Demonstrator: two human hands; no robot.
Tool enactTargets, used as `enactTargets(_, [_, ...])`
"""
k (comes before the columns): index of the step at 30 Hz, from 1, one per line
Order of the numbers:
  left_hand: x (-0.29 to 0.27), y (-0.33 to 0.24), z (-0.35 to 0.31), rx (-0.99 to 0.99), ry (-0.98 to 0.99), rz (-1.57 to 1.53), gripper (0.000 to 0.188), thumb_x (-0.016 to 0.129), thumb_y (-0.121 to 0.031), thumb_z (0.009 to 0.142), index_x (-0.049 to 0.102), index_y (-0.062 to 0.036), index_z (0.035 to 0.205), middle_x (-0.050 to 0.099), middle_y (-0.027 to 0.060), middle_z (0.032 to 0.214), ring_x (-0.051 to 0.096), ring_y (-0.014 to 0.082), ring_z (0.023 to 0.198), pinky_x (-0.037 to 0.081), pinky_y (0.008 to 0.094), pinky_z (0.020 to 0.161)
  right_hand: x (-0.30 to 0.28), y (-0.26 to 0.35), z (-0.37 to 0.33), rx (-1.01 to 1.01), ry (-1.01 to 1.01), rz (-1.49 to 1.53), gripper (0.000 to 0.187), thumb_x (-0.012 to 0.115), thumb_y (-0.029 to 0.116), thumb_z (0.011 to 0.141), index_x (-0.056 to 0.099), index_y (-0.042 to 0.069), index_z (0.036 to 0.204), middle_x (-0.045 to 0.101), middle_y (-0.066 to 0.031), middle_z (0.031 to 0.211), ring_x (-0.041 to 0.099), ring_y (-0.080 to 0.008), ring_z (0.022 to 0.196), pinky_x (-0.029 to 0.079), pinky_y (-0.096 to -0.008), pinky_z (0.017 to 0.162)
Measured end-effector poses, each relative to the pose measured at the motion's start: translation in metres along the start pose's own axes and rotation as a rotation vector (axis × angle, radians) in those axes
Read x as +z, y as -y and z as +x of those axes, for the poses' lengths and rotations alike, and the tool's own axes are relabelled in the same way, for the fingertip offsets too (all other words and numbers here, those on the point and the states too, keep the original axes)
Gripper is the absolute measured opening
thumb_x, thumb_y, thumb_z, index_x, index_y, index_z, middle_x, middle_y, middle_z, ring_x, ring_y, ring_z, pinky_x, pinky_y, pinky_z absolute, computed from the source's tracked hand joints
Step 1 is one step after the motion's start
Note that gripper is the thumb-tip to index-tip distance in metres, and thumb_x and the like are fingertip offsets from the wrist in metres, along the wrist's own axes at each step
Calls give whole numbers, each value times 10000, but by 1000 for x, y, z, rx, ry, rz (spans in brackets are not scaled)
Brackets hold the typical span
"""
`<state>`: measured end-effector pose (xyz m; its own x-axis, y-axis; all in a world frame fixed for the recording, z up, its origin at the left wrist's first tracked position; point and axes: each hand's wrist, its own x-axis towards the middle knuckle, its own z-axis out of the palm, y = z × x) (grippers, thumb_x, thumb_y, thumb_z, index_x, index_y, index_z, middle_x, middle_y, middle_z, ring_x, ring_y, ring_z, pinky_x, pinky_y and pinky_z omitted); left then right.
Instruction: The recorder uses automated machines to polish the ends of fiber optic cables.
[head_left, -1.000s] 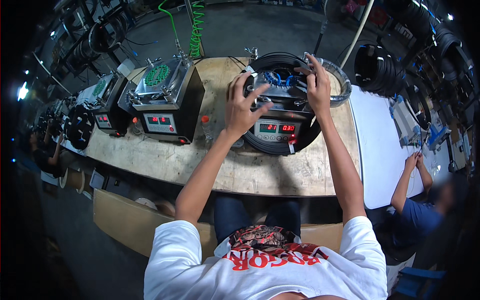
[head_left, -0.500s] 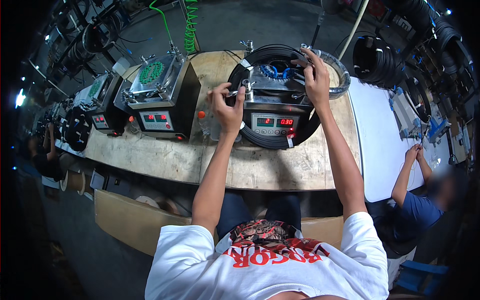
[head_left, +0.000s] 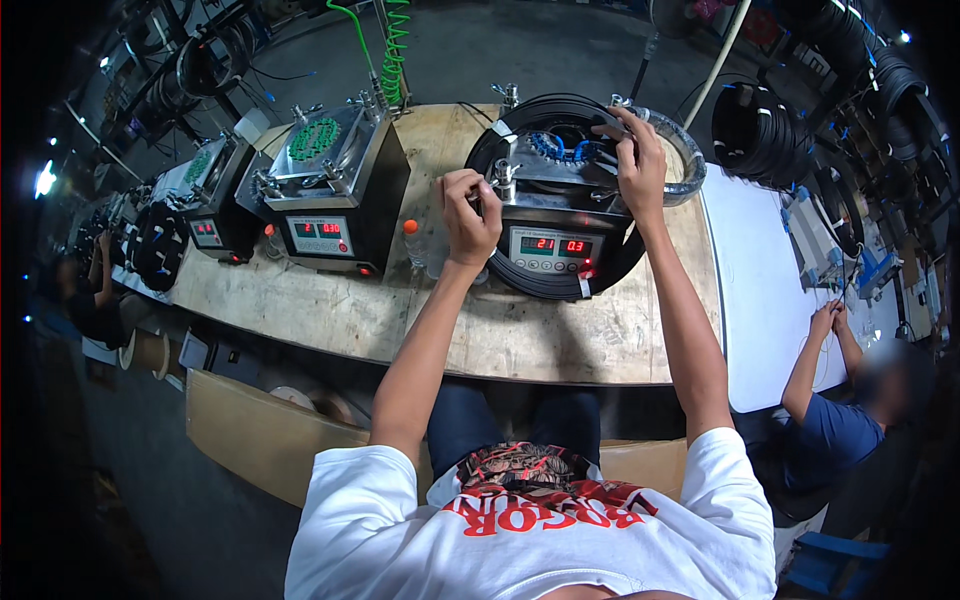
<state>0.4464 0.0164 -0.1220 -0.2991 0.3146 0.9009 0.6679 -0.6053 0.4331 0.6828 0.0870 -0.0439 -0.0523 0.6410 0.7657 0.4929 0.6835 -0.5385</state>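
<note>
A polishing machine point(head_left: 548, 205) with a metal top plate and red digits stands before me. Blue clips form a ring point(head_left: 560, 147) on its plate. Around the machine lies a coil of black cable point(head_left: 508, 272). At the front left corner, beside the metal clamp point(head_left: 505, 180), my left hand point(head_left: 470, 217) is closed, fingers curled on the clamp's lever, which they mostly hide. My right hand point(head_left: 640, 165) bends its fingers over the back right corner, close to another metal clamp point(head_left: 620, 100); what its fingertips grip is hidden.
To the left stand two similar machines point(head_left: 320, 205) with green clip rings. A bottle with an orange cap point(head_left: 411, 240) is left of my machine. A grey hose point(head_left: 690, 165) curves behind my right hand. Another person point(head_left: 830, 400) works at the white table point(head_left: 740, 330) on the right.
My left hand's spread fingers have curled in at the front left clamp. My right hand stays at the back right corner. The machine's lit digits have changed.
</note>
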Motion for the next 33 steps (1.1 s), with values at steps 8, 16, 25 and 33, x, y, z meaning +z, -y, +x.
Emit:
enactTargets(8, [-1, 10, -11, -112, 79, -1, 174, 620, -96, 970, 523, -5, 1081, 588, 128, 842, 551, 291, 755, 452, 410, 719, -2, 5, -5, 18, 32, 14, 419, 431, 65, 911, 621, 20, 1282, 757, -95, 1039, 621, -233, 1088, 440, -347, 979])
enactTargets(16, [-2, -8, -1, -54, 91, 76, 129, 656, -110, 946, 572, -19, 981, 604, 123, 838, 579, 296, 769, 456, 407, 727, -17, 6, -42, -69, -80, 95, 466, 579, 31, 830, 586, 26, 1296, 594, -167, 1328, 534, -318, 1243, 409, -404, 1077])
enactTargets(25, [0, -2, -8, -194, 76, 58, 133, 648, -130, 947, 590, -17, 986, 607, 128, 881, 586, 300, 796, 461, 411, 721, -26, 20, -75, -186, 52, -238, 254, 773, 307, 790, 748, 144, 983, 442, -216, 1466, 417, -391, 1371, 276, -513, 1150])
enactTargets(33, [0, -4, -9, -225, 80, 52, 147, 617, -140, 966, 593, -2, 1008, 639, 141, 917, 603, 312, 830, 477, 422, 739, -18, 1, -87, -39, -320, 127, 197, 667, -43, 828, 593, 10, 1003, 545, -178, 1176, 557, -328, 1129, 468, -391, 958])
